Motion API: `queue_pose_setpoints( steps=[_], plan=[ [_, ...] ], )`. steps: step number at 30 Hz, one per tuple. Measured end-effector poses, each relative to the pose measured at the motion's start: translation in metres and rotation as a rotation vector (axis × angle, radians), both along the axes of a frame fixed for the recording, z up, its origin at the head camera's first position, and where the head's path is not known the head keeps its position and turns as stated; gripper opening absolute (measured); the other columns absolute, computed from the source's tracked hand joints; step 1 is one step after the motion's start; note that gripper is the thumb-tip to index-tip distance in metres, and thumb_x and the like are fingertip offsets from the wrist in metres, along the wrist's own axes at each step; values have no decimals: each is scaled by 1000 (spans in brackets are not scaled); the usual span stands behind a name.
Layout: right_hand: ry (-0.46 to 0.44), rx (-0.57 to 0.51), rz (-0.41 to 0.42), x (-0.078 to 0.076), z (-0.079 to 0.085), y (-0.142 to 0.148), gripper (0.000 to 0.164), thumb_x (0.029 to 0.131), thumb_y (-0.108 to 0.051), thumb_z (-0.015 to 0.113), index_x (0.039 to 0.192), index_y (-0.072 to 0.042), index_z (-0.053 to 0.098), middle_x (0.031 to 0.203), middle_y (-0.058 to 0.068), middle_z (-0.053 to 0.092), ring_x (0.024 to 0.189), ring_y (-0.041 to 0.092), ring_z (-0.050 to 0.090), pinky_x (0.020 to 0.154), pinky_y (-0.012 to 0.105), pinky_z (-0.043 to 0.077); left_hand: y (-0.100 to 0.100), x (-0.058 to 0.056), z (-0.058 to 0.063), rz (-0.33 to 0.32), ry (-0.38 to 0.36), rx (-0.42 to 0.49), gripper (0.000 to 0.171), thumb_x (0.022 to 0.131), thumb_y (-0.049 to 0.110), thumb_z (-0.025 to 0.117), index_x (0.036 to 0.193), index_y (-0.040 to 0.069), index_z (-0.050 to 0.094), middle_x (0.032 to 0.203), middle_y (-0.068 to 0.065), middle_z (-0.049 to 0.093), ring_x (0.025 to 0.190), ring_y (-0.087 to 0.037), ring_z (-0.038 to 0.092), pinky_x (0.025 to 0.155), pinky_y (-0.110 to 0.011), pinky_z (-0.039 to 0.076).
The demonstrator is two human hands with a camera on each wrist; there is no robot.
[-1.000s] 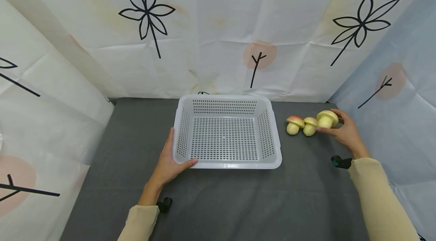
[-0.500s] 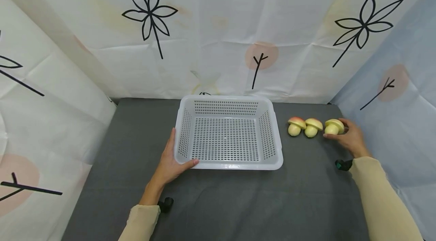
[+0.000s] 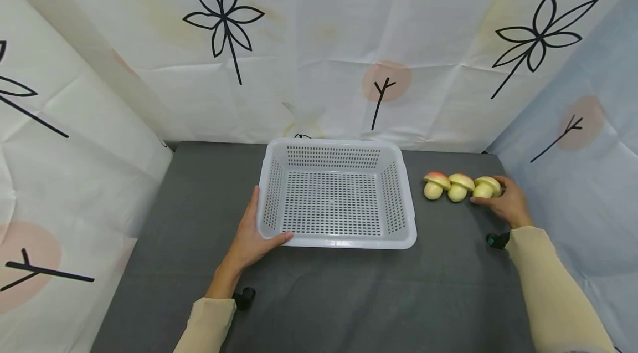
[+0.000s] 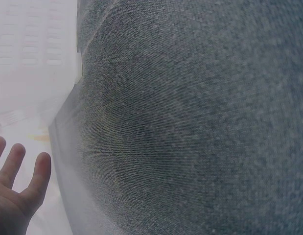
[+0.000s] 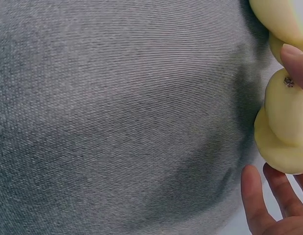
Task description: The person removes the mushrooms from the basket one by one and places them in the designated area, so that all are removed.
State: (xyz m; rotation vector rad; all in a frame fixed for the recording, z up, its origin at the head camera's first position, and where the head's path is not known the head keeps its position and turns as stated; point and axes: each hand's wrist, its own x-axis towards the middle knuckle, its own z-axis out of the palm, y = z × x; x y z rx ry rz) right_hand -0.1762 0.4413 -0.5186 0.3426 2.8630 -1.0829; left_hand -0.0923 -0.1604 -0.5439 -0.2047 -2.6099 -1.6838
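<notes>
Three pale yellow toy mushrooms stand in a row right of the basket in the head view. My right hand [image 3: 513, 203] holds the rightmost mushroom [image 3: 482, 191] between thumb and fingers, right beside the middle mushroom [image 3: 457, 193]. The left mushroom [image 3: 432, 191] and the middle one have reddish tops. In the right wrist view the held mushroom [image 5: 287, 115] lies between thumb and curved fingertips. My left hand [image 3: 247, 238] rests at the front left corner of a white perforated basket [image 3: 344, 244], thumb along the front rim, fingers straight along the left side.
A dark grey cloth [image 3: 359, 297] covers the table. White patterned fabric [image 3: 319, 37] rises right behind the basket, with more fabric at both sides. The right side fabric [image 3: 583, 175] stands close to my right hand.
My right hand has brought the rightmost mushroom down onto the cloth, then slid it left, closing the gap to the middle one. The left hand and basket stay put.
</notes>
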Motion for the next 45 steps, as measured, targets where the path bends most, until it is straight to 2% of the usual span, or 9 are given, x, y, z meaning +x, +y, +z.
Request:
queue_pose_setpoints(
  steps=[2,5,9,12,15,20,36,45],
  plan=[
    [-1,-4,-6,1,-2,1,94,91,-24,77,154,15,19,147,44,27,127,60,33,100,68,31,0,0,0,-1,4,-3,132,72,32,94,163,34,-2,169,-3,11,147,-32,26,109,-62,28],
    [-4,-14,-13,1,-5,2,96,91,-26,77,155,13,18,148,44,27,127,59,34,99,68,32,5,3,16,-3,-11,5,131,73,24,93,164,21,-1,168,-10,12,147,-35,26,110,-62,27],
    [-6,-23,-14,2,-6,2,97,91,-26,77,155,13,17,148,43,27,127,59,34,98,68,32,5,3,19,0,-26,12,131,72,15,93,164,12,0,168,-15,10,147,-38,24,111,-62,26],
    [-6,-22,-7,3,-6,1,97,91,-26,78,155,13,17,147,43,29,126,58,36,98,67,33,1,-1,2,4,-17,10,134,71,20,95,164,22,-1,168,-9,10,147,-35,26,111,-62,27],
    [-9,-25,0,3,-7,2,97,91,-26,78,155,13,17,148,43,29,126,59,37,99,67,33,0,-1,-1,5,-13,11,134,71,26,95,164,29,-2,168,-4,12,146,-32,28,110,-61,29],
    [-15,-28,11,3,-10,5,98,91,-28,78,155,13,17,150,43,28,129,59,36,101,67,32,0,0,-1,8,-8,0,133,71,33,95,163,34,-2,168,-3,14,146,-32,29,110,-61,29],
    [-1,-14,33,2,-7,1,96,91,-25,78,154,14,18,150,43,28,127,58,38,98,66,34,1,0,1,8,-16,-5,133,71,35,94,164,33,-2,169,-2,11,147,-32,28,110,-61,28],
    [1,-26,8,4,-6,0,96,91,-26,78,155,13,17,150,42,27,129,57,36,100,66,33,0,-1,1,-1,3,-35,133,72,36,93,164,31,-2,168,-5,13,145,-33,29,109,-62,29]
  ],
)
